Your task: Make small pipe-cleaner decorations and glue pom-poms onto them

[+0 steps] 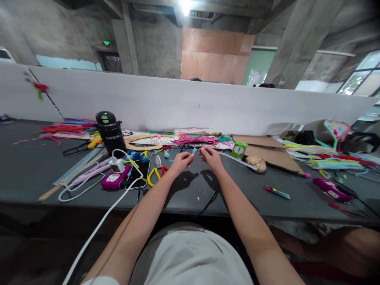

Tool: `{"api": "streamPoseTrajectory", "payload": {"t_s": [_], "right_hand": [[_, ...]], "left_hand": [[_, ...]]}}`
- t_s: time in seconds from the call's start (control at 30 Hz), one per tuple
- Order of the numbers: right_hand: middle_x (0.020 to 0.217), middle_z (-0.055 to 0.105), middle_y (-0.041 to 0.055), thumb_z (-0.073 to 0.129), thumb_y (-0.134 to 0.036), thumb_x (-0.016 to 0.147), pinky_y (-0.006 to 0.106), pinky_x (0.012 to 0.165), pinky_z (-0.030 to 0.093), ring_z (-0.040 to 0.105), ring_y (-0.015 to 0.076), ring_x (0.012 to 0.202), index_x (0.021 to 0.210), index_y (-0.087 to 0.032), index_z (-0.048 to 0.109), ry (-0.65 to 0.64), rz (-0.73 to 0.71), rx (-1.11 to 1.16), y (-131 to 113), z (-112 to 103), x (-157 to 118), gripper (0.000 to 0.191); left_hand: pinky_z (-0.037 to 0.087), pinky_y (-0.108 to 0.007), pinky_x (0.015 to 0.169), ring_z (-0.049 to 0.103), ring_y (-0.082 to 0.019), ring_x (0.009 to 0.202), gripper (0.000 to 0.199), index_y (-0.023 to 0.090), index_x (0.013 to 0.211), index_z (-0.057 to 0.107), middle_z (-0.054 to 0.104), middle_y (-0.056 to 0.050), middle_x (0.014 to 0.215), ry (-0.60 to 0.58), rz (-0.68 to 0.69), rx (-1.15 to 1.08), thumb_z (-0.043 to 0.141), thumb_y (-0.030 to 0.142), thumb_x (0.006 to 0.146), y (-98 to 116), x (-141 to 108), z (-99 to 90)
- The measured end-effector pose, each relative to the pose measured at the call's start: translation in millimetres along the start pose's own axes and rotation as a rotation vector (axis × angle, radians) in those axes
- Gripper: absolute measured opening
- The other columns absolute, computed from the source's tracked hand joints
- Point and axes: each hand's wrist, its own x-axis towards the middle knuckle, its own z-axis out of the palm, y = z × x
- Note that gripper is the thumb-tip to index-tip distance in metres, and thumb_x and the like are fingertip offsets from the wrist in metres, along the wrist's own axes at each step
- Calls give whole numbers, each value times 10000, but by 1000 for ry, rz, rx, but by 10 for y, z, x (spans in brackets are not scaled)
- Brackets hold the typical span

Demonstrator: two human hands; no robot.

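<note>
My left hand [181,161] pinches a small light-blue fuzzy piece [194,151] that looks like pipe cleaner, held a little above the dark table. Close beside it, my right hand [210,157] has its thumb and fingers pressed together near the piece. Whatever lies between those right fingertips is too small to make out. Scissors with yellow and orange handles [154,174] lie left of my left forearm. Just beyond my left hand are small blue fuzzy bits [166,153]. Bundled pink pipe cleaners [196,138] lie behind both hands.
A black bottle [110,132], a purple device [114,179] and a white cable [103,221] occupy the left. To the right are a green box [239,150], a stone-like lump [255,163], cardboard [267,152] and a utility knife [277,192]. A white partition [154,103] borders the back. Another person's limb shows lower right.
</note>
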Motion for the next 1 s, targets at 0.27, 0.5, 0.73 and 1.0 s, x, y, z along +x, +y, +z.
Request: {"api": "streamPoseTrajectory", "payload": {"t_s": [0.27, 0.5, 0.73, 1.0], "right_hand": [[674, 628, 22, 594, -593, 776, 235, 541, 455, 548, 119, 576, 819, -168, 676, -114, -30, 0, -120, 34, -63, 435], [623, 609, 6, 631, -577, 750, 250, 554, 462, 537, 120, 551, 852, -170, 680, -124, -32, -25, -145, 31, -79, 422], [611, 600, 6, 646, -568, 733, 252, 534, 446, 513, 116, 533, 807, -175, 664, -110, -41, -32, -164, 42, -85, 401], [598, 588, -1, 639, -571, 737, 258, 538, 440, 507, 120, 532, 800, -177, 650, -109, -53, -39, -125, 40, -75, 400]], "left_hand": [[242, -214, 431, 338, -50, 423, 443, 152, 633, 526, 442, 43, 491, -79, -15, -97, 646, 568, 724, 2, -20, 2], [209, -212, 432, 330, -47, 434, 466, 144, 624, 525, 428, 36, 498, -126, -59, -89, 655, 583, 711, 11, -32, 13], [214, -206, 425, 331, -47, 439, 486, 148, 631, 524, 431, 34, 506, -133, -62, -81, 647, 613, 698, 16, -37, 17], [218, -200, 422, 328, -45, 443, 481, 145, 637, 526, 430, 35, 511, -133, -61, -70, 642, 608, 703, 5, -38, 14]]}}
